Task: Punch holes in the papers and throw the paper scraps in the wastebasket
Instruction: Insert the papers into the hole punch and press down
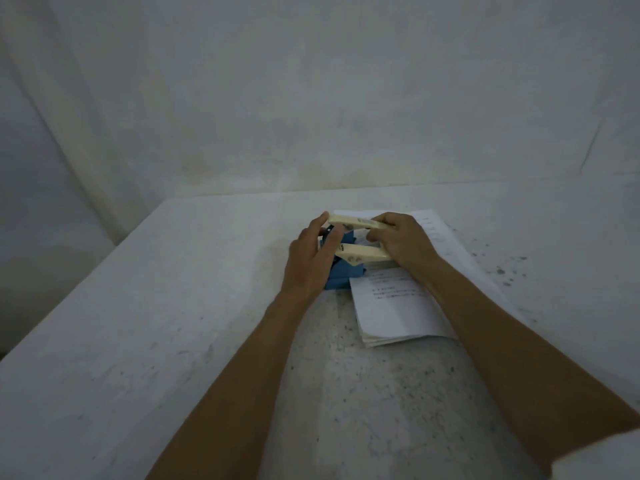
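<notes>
blue-bodied, cream-levered hole punch (346,252) between both hands: left hand (308,261) gripping its blue side, right hand (403,242) clasping lever ends, over white paper stack (394,306) on table (173,323).

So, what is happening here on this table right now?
A person works a blue hole punch with cream handles on a white table. The left hand steadies its near side, the right hand grips the handle ends. A stack of printed papers lies under the punch. No wastebasket is visible.

Table: white, speckled, scuffed table (214,341).
On it, centre: blue hole punch with cream levers (346,268).
Beside it, right: stack of white printed papers (394,310).
</notes>
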